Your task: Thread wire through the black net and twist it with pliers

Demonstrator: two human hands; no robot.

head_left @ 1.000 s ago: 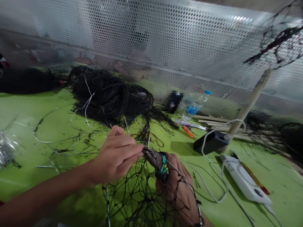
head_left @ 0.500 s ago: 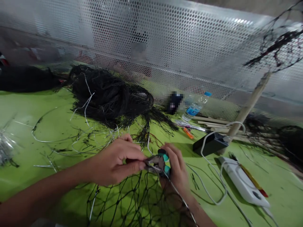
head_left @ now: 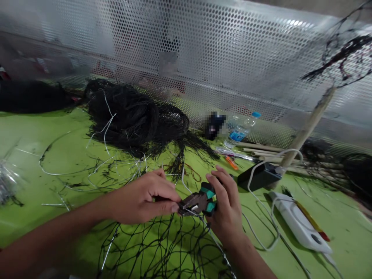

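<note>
My right hand (head_left: 225, 203) is wrapped round the green-and-black handles of a pair of pliers (head_left: 195, 203). The jaws point left and meet the fingertips of my left hand (head_left: 148, 197). My left thumb and forefinger pinch the wire at the jaw tips; the exact grip spot is hidden. A silvery wire (head_left: 216, 243) runs from the jaws down to the right, along the edge of a black knotted net (head_left: 157, 244). The net hangs below both hands over the green table. Another straight piece of wire (head_left: 108, 252) lies at the net's left side.
A heap of black fibre (head_left: 130, 116) lies behind my hands, with loose wire scraps around it. To the right are a water bottle (head_left: 240, 131), an orange cutter (head_left: 231, 162), a black box (head_left: 260, 176), a white power strip (head_left: 300, 224) and a wooden pole (head_left: 309, 126). A perforated metal panel (head_left: 232, 58) stands behind.
My right hand and the pliers have shifted slightly right, and the pliers have turned so their jaws show more fully. My left hand has stayed nearly in place.
</note>
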